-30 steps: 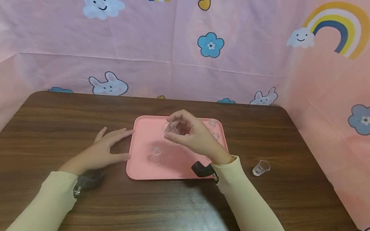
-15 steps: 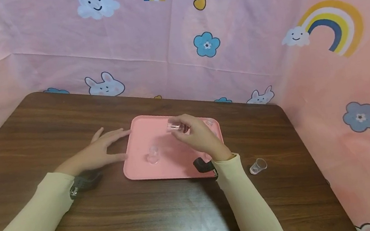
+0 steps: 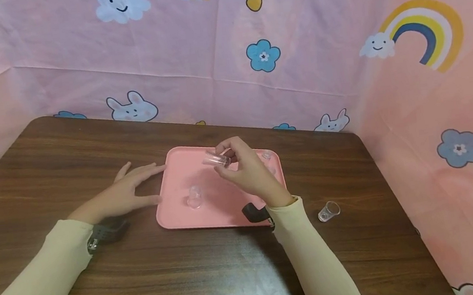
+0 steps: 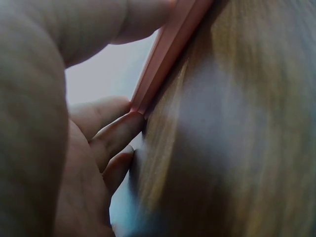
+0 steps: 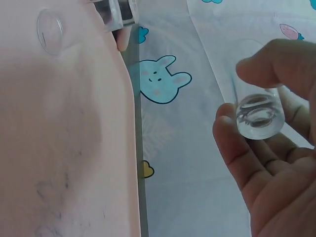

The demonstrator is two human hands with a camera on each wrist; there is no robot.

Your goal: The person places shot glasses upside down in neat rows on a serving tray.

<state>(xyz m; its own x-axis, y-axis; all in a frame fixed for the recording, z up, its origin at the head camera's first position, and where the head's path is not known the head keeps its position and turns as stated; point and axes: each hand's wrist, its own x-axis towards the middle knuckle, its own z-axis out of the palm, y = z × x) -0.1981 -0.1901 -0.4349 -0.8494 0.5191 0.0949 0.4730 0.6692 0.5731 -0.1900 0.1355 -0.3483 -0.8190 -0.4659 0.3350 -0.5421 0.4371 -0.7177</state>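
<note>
My right hand (image 3: 245, 168) pinches a clear shot glass (image 3: 215, 159) between thumb and fingers above the back of the pink tray (image 3: 179, 174). The glass lies tilted, nearly sideways; in the right wrist view its thick base (image 5: 260, 121) faces the camera. At the tray's left edge, my left hand (image 3: 120, 195) has its fingers and thumb extended. Fingertips (image 4: 131, 121) touch the pink rim (image 4: 160, 59) in the left wrist view. A clear glass piece (image 3: 195, 198) stands on the tray's left half; whether it is one glass or two stacked I cannot tell.
More small clear glasses (image 3: 266, 155) stand at the tray's back right, partly hidden by my right hand. Right of the tray, a shot glass (image 3: 328, 211) is on the brown wooden table (image 3: 169, 283). A patterned pink cloth (image 3: 189, 50) hangs behind the table.
My right hand has turned the shot glass, so its mouth no longer faces the head camera and its side shows. The left hand stays at the tray's edge. The head view has shifted slightly.
</note>
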